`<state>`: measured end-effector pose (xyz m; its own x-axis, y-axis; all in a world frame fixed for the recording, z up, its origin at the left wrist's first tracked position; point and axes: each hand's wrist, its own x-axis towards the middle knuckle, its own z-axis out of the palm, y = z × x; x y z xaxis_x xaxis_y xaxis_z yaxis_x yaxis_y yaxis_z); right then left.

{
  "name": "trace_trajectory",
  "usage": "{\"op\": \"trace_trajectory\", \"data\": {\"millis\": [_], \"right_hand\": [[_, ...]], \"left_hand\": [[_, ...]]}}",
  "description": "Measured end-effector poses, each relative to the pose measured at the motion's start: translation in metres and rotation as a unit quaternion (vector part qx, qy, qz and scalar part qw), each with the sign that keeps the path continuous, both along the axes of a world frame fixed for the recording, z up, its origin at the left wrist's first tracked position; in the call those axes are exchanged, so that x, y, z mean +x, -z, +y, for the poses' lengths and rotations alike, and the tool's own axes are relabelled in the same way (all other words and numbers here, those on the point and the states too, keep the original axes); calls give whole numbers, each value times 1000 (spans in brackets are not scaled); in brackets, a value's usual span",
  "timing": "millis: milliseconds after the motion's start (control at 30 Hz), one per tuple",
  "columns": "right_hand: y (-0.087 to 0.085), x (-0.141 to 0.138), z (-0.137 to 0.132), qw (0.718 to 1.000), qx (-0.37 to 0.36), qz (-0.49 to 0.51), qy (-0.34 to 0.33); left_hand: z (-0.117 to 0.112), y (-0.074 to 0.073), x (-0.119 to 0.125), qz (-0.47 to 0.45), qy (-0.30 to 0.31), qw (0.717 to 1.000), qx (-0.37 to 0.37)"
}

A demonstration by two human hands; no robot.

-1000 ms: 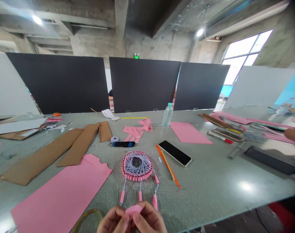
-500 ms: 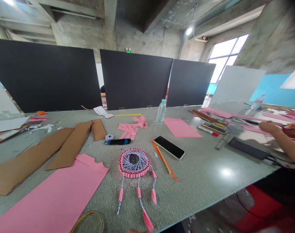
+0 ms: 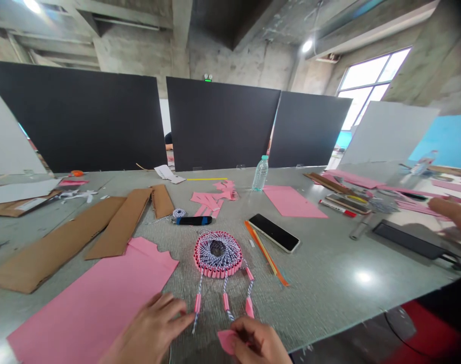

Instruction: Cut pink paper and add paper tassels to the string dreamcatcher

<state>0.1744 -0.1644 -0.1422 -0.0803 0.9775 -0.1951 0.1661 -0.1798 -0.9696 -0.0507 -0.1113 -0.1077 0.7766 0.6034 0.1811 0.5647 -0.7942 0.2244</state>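
A round pink-rimmed ring woven with blue-and-white cord (image 3: 217, 254) lies on the table, three cords hanging toward me with pink paper tubes on them. My left hand (image 3: 154, 326) has its fingers apart, the tips beside the left cord (image 3: 195, 321); whether they touch it I cannot tell. At the bottom centre, my right hand (image 3: 258, 341) pinches a pink paper piece (image 3: 226, 342). That hand hides the lower end of the middle cord, so whether the paper is attached to it is unclear. A pink leaf (image 3: 249, 307) ends the right cord.
Left lie a big pink sheet (image 3: 101, 298) and cardboard strips (image 3: 114, 222). Behind the ring are a utility knife (image 3: 194, 221), pink scraps (image 3: 211, 199) and a bottle (image 3: 260, 174). Right are a phone (image 3: 275, 232), orange strips (image 3: 266, 253) and another person's hand (image 3: 452, 215).
Both my hands have come into view from below, the right one now pinching pink paper. The view has shifted slightly, moving the scene rightward. The yellow-edged ring at the bottom is now mostly covered.
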Motion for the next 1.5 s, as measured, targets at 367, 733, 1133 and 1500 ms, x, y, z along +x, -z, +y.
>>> {"op": "trace_trajectory", "data": {"millis": [367, 733, 1133, 1500], "right_hand": [[-1, 23, 5, 999, 14, 48, -9], [-15, 25, 4, 999, 23, 41, 14], [-9, 25, 6, 999, 29, 21, -4], [-35, 9, 18, 997, 49, 5, 59]], "left_hand": [[35, -4, 36, 97, 147, 979, 105], [37, -12, 25, 59, 132, 988, -62], [33, -24, 34, 129, 171, 977, -7], [42, -35, 64, -216, 24, 956, -196]]}}
